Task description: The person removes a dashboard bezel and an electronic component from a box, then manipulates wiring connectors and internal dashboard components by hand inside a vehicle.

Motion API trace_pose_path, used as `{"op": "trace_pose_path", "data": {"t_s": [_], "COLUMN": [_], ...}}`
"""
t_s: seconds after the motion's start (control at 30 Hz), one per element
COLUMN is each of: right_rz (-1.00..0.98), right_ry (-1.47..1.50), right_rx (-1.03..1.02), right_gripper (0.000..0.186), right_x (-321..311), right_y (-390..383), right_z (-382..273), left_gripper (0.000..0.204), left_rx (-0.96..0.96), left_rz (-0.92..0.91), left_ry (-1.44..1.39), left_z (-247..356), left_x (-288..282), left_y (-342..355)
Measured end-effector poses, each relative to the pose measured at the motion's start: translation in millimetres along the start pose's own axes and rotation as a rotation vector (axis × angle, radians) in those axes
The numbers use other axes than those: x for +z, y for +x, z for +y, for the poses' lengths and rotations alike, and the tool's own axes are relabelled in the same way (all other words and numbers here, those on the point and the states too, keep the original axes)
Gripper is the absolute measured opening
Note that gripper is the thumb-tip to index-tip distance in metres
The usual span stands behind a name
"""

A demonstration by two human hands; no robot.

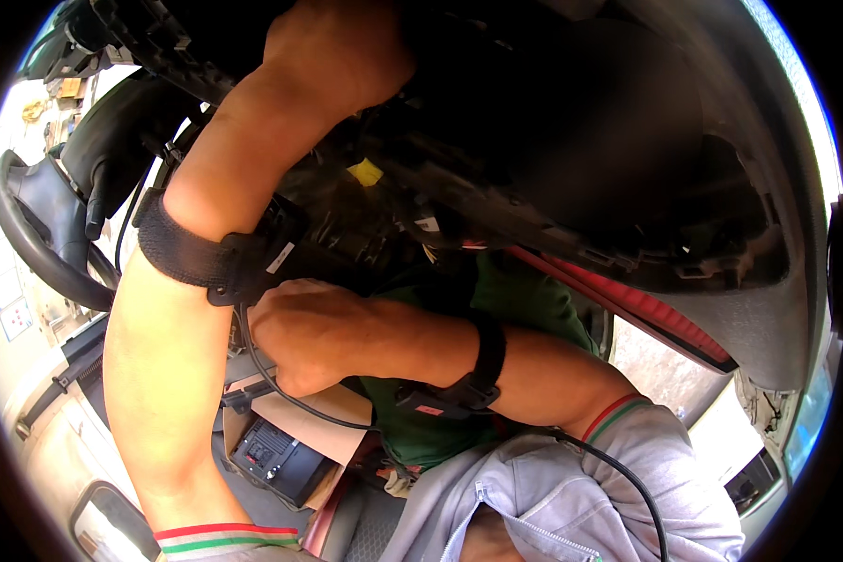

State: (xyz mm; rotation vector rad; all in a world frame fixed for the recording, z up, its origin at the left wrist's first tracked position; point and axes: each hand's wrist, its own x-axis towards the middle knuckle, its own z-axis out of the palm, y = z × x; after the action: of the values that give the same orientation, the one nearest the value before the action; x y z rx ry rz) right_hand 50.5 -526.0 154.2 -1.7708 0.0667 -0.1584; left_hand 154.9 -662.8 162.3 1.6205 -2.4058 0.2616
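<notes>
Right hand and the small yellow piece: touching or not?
Apart: the head view shows dark parts between the right hand and the small yellow piece.

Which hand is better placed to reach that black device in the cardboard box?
Probably the right hand: in this view it appears close to the cardboard box with the black device, while the left hand is up in shadow near the top edge. Whether either holds something is hidden.

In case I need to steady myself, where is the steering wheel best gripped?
Probably by the lower rim of the steering wheel, coming from below in the view: its slim, rounded bar suits a wrapping grip, and the left forearm passes to its right.
</notes>
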Motion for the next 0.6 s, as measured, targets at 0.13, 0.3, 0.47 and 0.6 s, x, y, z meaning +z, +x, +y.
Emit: {"op": "trace_pose_path", "data": {"t_s": [0.13, 0.3, 0.47, 0.6], "right_rz": [-0.067, -0.140, 0.009, -0.033], "right_ry": [-0.063, -0.102, -0.071, -0.079], "right_rx": [0.037, 0.039, -0.035, -0.015], "right_gripper": [0.026, 0.027, 0.030, 0.033], "right_x": [-3, -2, 7, 3], "right_y": [1, 4, 3, 3], "right_z": [0, 0, 7, 5], "left_gripper": [0.024, 0.029, 0.031, 0.028], "left_rx": [-0.110, -0.175, -0.225, -0.199], "left_rz": [-0.054, -0.158, -0.360, -0.356], "left_ry": [-0.376, -0.492, -0.174, -0.136], "left_z": [14, 11, 2, 6], "left_x": [-10, -6, -4, -5], "left_y": [25, 24, 14, 14]}}
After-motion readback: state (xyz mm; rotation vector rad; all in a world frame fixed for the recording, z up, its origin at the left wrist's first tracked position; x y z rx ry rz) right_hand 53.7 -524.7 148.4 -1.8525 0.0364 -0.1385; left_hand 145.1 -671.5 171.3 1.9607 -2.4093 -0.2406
